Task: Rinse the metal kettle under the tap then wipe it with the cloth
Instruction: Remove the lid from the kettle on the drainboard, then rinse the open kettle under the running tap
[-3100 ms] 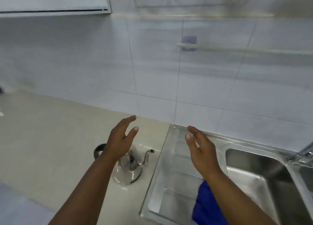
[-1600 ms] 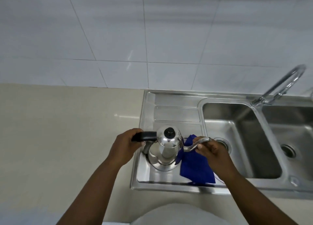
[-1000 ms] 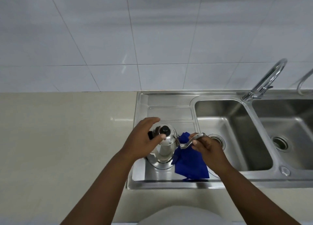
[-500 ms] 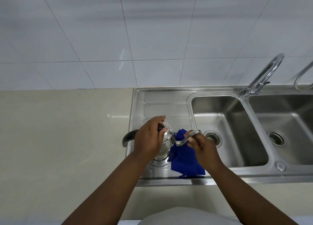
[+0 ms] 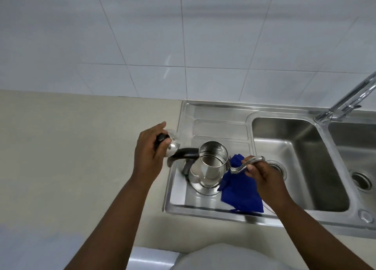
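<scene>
The metal kettle (image 5: 207, 166) stands upright on the sink's draining board (image 5: 221, 127), its top open and its black handle pointing left. My right hand (image 5: 259, 173) pinches the thin curved spout. My left hand (image 5: 149, 151) holds the kettle's lid (image 5: 172, 145) by its black knob, lifted off to the left over the counter's edge. A blue cloth (image 5: 241, 192) lies crumpled on the draining board just right of the kettle, partly under my right wrist. The tap (image 5: 348, 101) rises at the far right behind the basin; no water is visible.
Two steel basins, the left basin (image 5: 295, 168) and the right basin (image 5: 358, 158), lie to the right of the draining board. A beige counter (image 5: 71, 158) stretches left. White wall tiles stand behind. The front sink rim (image 5: 203, 211) is close to my body.
My left hand has lifted the lid off the kettle and carried it to the left. My right hand has kept its hold on the spout. The kettle's mouth now stands open.
</scene>
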A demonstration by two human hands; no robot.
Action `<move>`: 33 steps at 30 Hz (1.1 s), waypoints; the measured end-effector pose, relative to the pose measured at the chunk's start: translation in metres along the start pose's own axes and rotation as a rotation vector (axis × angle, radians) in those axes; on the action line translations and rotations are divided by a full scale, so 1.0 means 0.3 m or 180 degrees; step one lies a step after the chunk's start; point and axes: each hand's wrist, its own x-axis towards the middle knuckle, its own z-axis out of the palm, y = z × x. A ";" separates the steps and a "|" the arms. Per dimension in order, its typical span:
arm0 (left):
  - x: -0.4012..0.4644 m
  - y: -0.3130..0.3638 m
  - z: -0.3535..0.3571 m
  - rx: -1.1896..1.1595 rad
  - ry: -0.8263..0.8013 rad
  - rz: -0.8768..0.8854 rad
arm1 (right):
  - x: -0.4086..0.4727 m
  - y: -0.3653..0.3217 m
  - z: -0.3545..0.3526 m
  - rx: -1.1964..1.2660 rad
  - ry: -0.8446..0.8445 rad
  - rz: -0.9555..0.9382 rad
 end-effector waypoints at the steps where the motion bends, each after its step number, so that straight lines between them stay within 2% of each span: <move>1: -0.016 -0.054 -0.033 0.0101 -0.0019 -0.0183 | 0.000 0.000 0.000 -0.0034 0.0003 -0.0027; 5: -0.099 -0.263 -0.103 0.0243 -0.0185 -0.0863 | 0.003 0.012 0.004 -0.0268 0.0033 -0.0208; 11: -0.183 -0.438 -0.085 0.0386 -0.0551 -0.1279 | 0.004 0.016 0.009 -0.0217 0.0104 -0.0197; 20: -0.208 -0.502 -0.064 0.0470 -0.0753 -0.1305 | 0.002 0.019 0.014 0.0061 0.0166 -0.0126; 24: -0.198 -0.471 -0.078 0.0391 -0.0696 -0.1314 | 0.000 0.016 0.018 0.0008 0.0158 -0.0127; 27: -0.169 -0.394 -0.068 0.0148 -0.0616 -0.1068 | -0.001 0.013 0.017 -0.0060 0.0124 -0.0124; 29: -0.138 -0.310 -0.032 -0.0106 -0.0960 -0.0913 | -0.003 0.008 0.019 -0.0076 0.0117 -0.0100; 31: -0.107 -0.226 0.014 -0.0368 -0.1569 -0.0816 | -0.002 0.004 0.024 -0.0155 0.0155 -0.0138; 33: -0.081 -0.168 0.050 -0.0644 -0.1963 -0.0906 | -0.001 0.011 0.031 0.0008 0.0167 -0.0099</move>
